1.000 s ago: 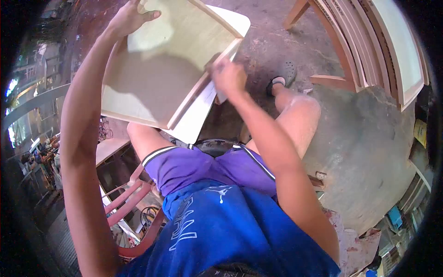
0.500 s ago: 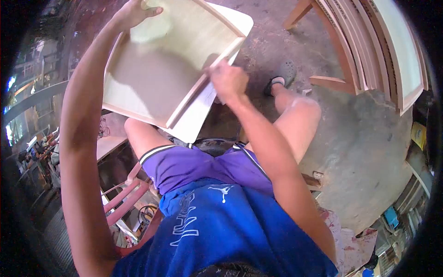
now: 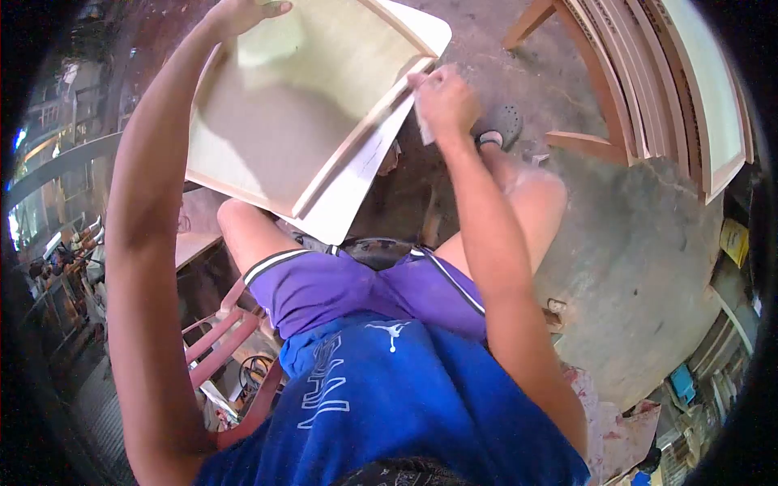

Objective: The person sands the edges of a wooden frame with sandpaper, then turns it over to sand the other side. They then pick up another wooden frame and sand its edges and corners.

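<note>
A shallow wooden panel with raised edge strips (image 3: 267, 154) lies tilted over a white board (image 3: 344, 198) in front of my knees. At its far left corner my left hand (image 3: 239, 16) grips the rim, thumb over the inner face; the other fingers are partly hidden behind it. My right hand (image 3: 450, 101), smeared by motion, is closed at the upper end of the right edge strip. Below its fingers hangs a small pale folded sheet that looks like sandpaper (image 3: 425, 121).
Several similar framed panels (image 3: 648, 81) stand stacked at the upper right, beside a piece of wood (image 3: 587, 146) on the concrete floor (image 3: 640, 283). A reddish chair (image 3: 223, 336) is at my left side. Tools and scraps (image 3: 69, 251) crowd the far left.
My right hand has slid up and to the right along the edge strip, and the pale sheet now shows under it. The left hand keeps its hold; the panel has shifted slightly right.
</note>
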Available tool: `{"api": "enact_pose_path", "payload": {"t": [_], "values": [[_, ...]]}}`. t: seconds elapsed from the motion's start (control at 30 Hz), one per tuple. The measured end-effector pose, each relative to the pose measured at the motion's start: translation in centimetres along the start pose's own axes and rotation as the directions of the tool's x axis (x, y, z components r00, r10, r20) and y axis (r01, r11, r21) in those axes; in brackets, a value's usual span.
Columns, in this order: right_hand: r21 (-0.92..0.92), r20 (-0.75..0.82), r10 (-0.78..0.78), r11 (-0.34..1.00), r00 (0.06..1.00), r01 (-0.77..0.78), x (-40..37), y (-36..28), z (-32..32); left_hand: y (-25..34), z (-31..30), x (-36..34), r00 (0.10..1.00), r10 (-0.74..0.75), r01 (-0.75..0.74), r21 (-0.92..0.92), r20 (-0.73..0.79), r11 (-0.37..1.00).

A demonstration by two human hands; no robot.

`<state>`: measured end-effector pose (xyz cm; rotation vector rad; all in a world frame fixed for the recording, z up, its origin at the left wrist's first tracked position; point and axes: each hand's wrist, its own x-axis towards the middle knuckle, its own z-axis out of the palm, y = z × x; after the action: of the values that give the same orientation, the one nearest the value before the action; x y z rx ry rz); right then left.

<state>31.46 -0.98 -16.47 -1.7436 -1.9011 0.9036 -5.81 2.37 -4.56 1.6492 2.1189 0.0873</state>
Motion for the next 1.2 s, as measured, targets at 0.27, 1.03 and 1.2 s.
{"api": "enact_pose_path", "payload": {"t": [0.27,1.03,1.2], "values": [[0.026,0.297,-0.438,0.892,0.849,0.451,-10.2,-1.8,6.9,-3.8,2.7,1.6,0.998,0.008,0.007,-0.245,0.060,0.969],[0.531,-0.158,0.368,0.814,0.916,-0.236,2.8,4.4,3.4,2.9,21.0,-2.5,0.804,-0.272,0.304,-0.027,-0.528,0.952],[0.501,-0.135,0.319,0.839,0.938,-0.213,1.0,1.3,4.9,3.3,21.0,-2.5,0.808,-0.296,0.344,0.000,-0.509,0.939]]}}
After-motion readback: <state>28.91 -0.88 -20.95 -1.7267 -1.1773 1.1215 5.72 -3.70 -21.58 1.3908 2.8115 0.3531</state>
